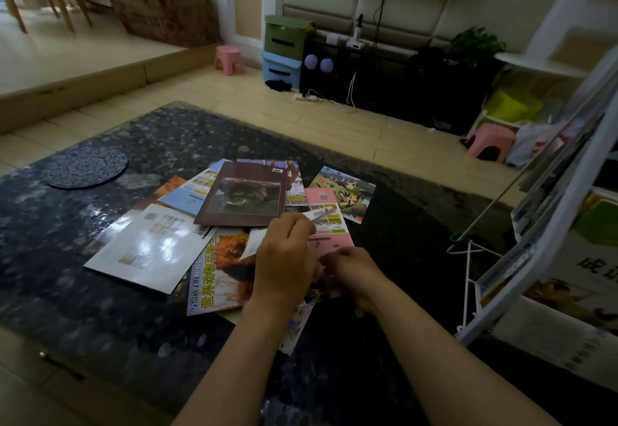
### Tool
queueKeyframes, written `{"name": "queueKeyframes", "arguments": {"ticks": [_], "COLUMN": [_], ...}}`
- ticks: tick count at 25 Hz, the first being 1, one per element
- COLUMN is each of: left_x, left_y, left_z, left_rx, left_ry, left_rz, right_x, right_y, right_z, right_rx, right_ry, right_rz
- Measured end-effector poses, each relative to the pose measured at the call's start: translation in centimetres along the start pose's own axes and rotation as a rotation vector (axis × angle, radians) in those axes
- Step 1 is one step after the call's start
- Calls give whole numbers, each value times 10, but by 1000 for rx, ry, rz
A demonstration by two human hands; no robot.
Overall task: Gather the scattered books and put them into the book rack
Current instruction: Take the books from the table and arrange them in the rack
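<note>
Two hands close together over scattered books (240, 193): my left hand (284, 258) pinches the pink book (322, 196) cover, right hand (356, 273) grips its lower edge.

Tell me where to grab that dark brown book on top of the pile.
Probably its near edge. The dark brown book lies flat on top with nothing covering it, and that edge rides over the white book, facing you. Come from your side, just left of the left hand, fingers slid under and thumb on the cover.
</note>
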State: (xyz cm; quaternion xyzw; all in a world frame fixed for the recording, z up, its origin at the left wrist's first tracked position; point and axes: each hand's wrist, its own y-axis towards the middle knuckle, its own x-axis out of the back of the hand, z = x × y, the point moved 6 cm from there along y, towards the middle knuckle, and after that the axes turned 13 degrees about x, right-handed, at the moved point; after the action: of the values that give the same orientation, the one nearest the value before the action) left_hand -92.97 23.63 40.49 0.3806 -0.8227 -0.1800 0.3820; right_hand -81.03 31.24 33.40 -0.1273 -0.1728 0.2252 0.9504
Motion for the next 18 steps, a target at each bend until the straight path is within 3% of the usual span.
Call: {"name": "queueKeyframes", "arguments": {"ticks": [3, 5, 8, 10, 14, 18], "left_x": [20, 29, 27, 21, 11, 2], "left_y": [10, 14, 10, 6, 7, 8], "left_z": [2, 14, 32, 40, 47, 17], "left_rx": [177, 434, 810, 950, 1090, 959], "left_ry": [-250, -434, -663, -759, -952, -917], "left_rz": [-170, -257, -256, -222, -164, 31], "right_x": [-5, -13, -18, -11, 26, 77], "right_y": [-1, -1, -1, 1, -2, -24], "right_z": [3, 5, 12, 19, 55, 101], "right_rx": [-41, -68, -37, 31, 216, 396], "right_ry": [187, 320, 470, 546, 375, 76], "right_rz": [-14, 25, 2, -69, -235, -293]}}
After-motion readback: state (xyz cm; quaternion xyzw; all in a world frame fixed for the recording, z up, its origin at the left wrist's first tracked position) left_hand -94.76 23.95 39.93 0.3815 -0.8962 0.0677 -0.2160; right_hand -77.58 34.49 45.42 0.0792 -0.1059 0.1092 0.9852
